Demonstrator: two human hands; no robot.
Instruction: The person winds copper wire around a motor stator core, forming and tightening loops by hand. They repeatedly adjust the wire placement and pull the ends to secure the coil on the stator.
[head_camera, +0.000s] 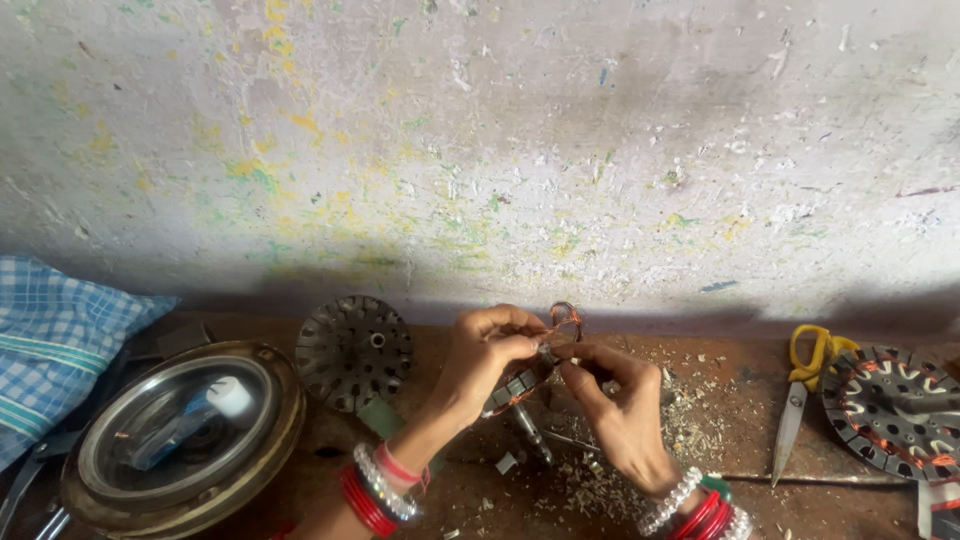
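Observation:
My left hand pinches a loop of copper wire near the middle of a brown workbench. My right hand meets it from the right, fingertips on the same wire and on a small slotted metal core wound with copper that hangs between the hands. Both wrists wear red and white bangles. A thin metal tool lies under the hands.
A round grey slotted stator leans against the flaking wall. A brass-rimmed round housing sits at the left, next to blue checked cloth. Yellow-handled scissors and a wound stator lie at the right. Scraps litter the bench.

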